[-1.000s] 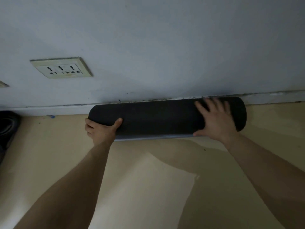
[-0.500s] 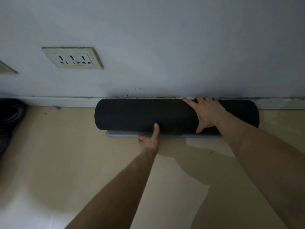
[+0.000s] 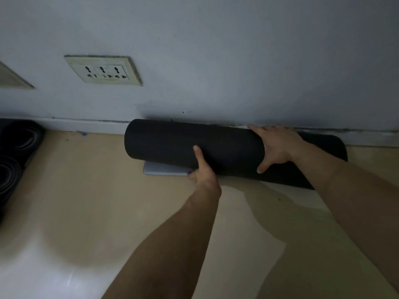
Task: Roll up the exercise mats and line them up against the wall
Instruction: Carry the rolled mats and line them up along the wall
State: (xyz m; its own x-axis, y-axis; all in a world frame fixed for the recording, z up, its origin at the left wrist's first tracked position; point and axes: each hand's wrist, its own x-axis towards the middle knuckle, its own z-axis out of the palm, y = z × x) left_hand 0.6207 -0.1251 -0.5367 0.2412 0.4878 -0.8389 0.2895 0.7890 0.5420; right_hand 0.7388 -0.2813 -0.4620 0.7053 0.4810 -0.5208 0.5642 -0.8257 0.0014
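Pressing rolled mat (image 3: 183, 143), R hand (image 3: 276, 145) splayed flat on top, L hand (image 3: 203, 173) thumb up at front

1 head-worn view, close, facing forward and down — wall (image 3: 237, 50) base, floor (image 3: 86, 201) (wide-angle)

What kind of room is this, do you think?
Probably an indoor exercise or home workout room. A rolled black mat lies along the painted wall's skirting board, more rolled mats sit at left, and a wall socket is above.
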